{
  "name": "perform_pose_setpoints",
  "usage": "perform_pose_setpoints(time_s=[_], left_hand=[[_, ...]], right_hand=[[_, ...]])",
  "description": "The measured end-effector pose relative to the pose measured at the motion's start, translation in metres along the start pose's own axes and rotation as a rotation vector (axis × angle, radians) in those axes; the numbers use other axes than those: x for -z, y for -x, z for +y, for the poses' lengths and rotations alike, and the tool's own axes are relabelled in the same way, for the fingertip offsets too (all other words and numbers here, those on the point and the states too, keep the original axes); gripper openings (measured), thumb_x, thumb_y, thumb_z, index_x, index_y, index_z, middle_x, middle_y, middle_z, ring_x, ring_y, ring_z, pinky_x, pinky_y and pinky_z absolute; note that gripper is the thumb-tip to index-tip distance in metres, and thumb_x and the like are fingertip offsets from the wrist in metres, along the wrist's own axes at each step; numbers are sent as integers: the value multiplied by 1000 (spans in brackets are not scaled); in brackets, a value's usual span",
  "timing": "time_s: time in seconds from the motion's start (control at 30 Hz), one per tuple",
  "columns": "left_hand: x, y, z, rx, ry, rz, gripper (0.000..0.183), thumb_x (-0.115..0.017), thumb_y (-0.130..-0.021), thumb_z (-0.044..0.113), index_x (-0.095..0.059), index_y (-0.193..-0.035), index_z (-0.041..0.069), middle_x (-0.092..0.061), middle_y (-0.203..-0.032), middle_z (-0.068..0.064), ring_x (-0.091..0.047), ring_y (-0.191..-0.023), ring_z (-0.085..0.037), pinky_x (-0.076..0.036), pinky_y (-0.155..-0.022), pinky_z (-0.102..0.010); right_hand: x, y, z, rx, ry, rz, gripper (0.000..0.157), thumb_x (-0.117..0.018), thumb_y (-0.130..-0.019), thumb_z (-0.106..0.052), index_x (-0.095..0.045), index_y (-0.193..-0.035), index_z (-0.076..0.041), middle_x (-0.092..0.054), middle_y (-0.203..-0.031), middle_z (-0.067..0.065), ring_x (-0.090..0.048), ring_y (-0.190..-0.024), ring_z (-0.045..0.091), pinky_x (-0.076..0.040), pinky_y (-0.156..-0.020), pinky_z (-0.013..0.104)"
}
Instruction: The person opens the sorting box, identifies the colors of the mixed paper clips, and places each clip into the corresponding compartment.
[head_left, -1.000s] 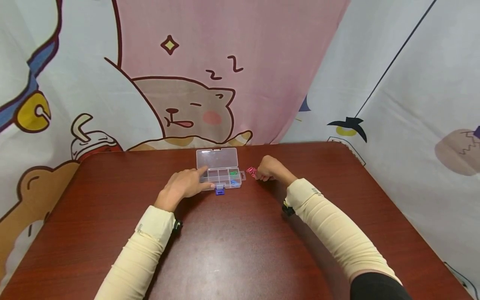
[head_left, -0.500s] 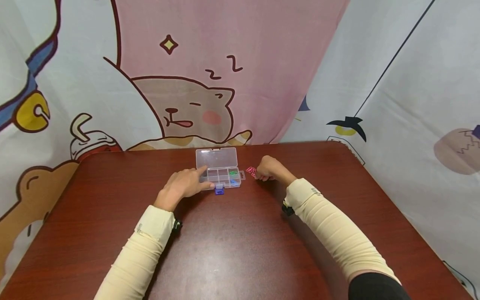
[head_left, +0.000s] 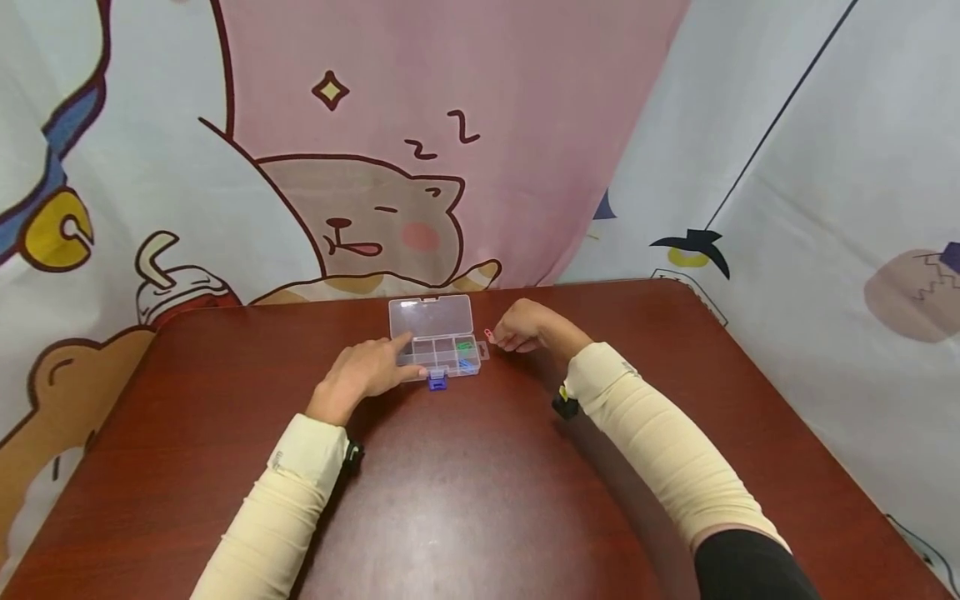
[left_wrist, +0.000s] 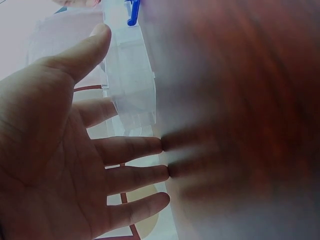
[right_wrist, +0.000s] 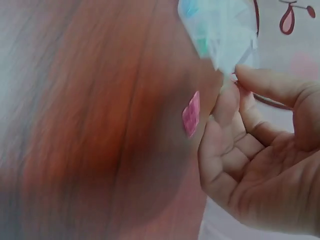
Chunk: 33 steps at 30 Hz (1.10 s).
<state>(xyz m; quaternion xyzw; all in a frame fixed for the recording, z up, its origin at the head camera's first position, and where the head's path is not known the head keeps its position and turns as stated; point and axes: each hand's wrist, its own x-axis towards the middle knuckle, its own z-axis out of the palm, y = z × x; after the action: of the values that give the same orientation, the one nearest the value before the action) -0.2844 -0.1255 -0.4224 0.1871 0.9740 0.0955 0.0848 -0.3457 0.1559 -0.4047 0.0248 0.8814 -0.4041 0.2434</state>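
A clear plastic box (head_left: 446,357) with compartments stands on the table, its lid (head_left: 431,318) raised at the back. Green paper clips (head_left: 464,345) and blue paper clips (head_left: 467,365) lie in two right-hand compartments. My left hand (head_left: 367,369) steadies the box's left end, thumb at the front; the left wrist view shows its fingers spread and straight. Just right of the box, my right hand (head_left: 521,325) pinches a pink paper clip (head_left: 488,333) between thumb and forefinger. More pink paper clips (right_wrist: 191,115) lie on the table below this hand in the right wrist view.
A blue latch (head_left: 437,382) hangs from the box's front edge, and a clear hanging tab (head_left: 483,350) sticks out at its right end. The brown table (head_left: 450,483) meets a printed curtain (head_left: 420,100) behind the box.
My right hand has lifted off the pile and moved slightly left and back towards the box, with a pink paper clip in its fingertips. My left hand has stayed at the box.
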Motion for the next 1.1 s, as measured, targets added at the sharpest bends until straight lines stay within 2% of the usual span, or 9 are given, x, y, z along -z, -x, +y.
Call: perform_pose_setpoints(time_s=[0.13,0.27,0.37,0.6,0.8,1.1], left_hand=[[0,-2,0,-1,-2,3,81,-53,-90,64,-35,-152,16,-53,-138,-22,-57,-118,-41,-46,-93,-56],[0,-3,1,-2,-1,4,80,-52,-90,64,-35,-152,17,-52,-140,-22,-54,-122,-40,-45,-95,-56],[1,-3,1,-1,-1,0,80,-52,-90,64,-35,-152,17,-53,-140,-21,-54,-123,-39,-44,-96,-56],[0,-2,-1,7,-7,0,81,-53,-90,64,-36,-152,15,-53,-138,-22,-56,-119,-40,-46,-93,-57],[0,-2,-1,11,-1,-10,80,-52,-91,64,-36,-152,16,-52,-141,-21,-54,-123,-40,-45,-95,-57],[1,-2,0,9,-11,0,80,-53,-90,64,-36,-152,15,-54,-138,-22,-56,-119,-40,-46,-93,-56]], right_hand=[[-10,0,-14,78,-6,16,13,-69,-81,-13,-74,-88,-3,-66,-71,2,-63,-65,15,-56,-71,38],[-24,-2,-24,141,44,38,9,-68,-79,-9,-74,-81,-3,-66,-66,2,-61,-60,12,-54,-60,31],[-34,-3,-31,157,61,44,6,-68,-78,-7,-74,-77,-4,-66,-65,3,-60,-58,12,-52,-56,28],[-45,-7,-41,146,69,49,5,-71,-77,-7,-74,-75,-4,-66,-64,4,-60,-56,12,-53,-55,29],[-48,-6,-45,145,76,46,4,-72,-78,-7,-75,-78,-4,-66,-62,3,-61,-55,12,-53,-56,29],[-43,-6,-45,105,41,21,11,-72,-83,-12,-77,-87,-3,-73,-74,6,-64,-60,12,-51,-55,27]])
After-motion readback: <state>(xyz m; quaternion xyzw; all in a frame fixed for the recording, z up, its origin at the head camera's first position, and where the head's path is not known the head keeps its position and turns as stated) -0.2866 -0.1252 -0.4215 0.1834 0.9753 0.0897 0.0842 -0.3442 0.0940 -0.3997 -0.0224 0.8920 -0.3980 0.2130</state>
